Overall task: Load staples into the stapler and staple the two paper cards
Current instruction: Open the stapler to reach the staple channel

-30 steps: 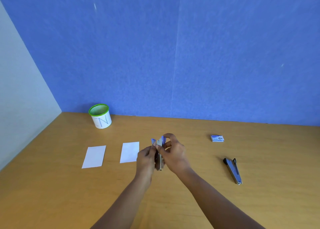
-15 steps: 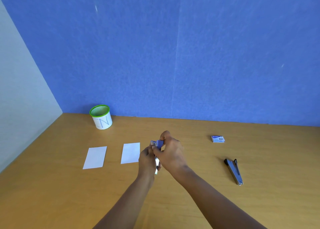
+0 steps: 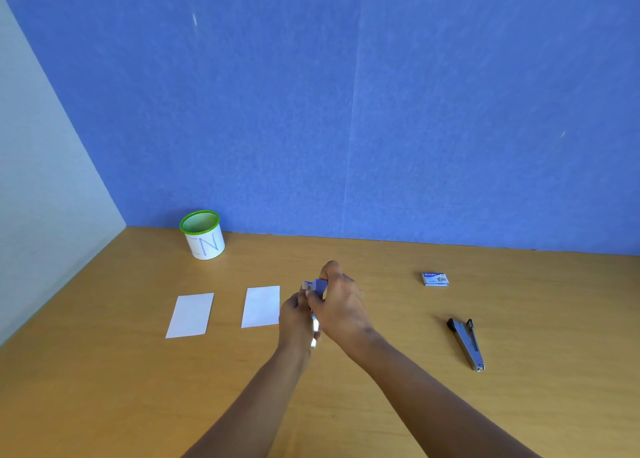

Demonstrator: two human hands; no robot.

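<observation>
Gripping stapler [image 3: 319, 287] over table [image 3: 104, 388] middle: curling L hand [image 3: 296, 319] round lower end, pinching blue top w/ R hand [image 3: 341, 308]. Flat just left of L hand: 2 cards [image 3: 260, 306], [image 3: 190, 315].

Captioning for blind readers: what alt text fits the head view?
A left hand and right hand grip a blue stapler at a wooden desk. Two white cards lie apart to their left, a green-rimmed cup behind; a staple box and grey tool lie to the right.

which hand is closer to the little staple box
Right. The right hand is left of the staple box, apart from it; the left hand is farther left still.
</observation>
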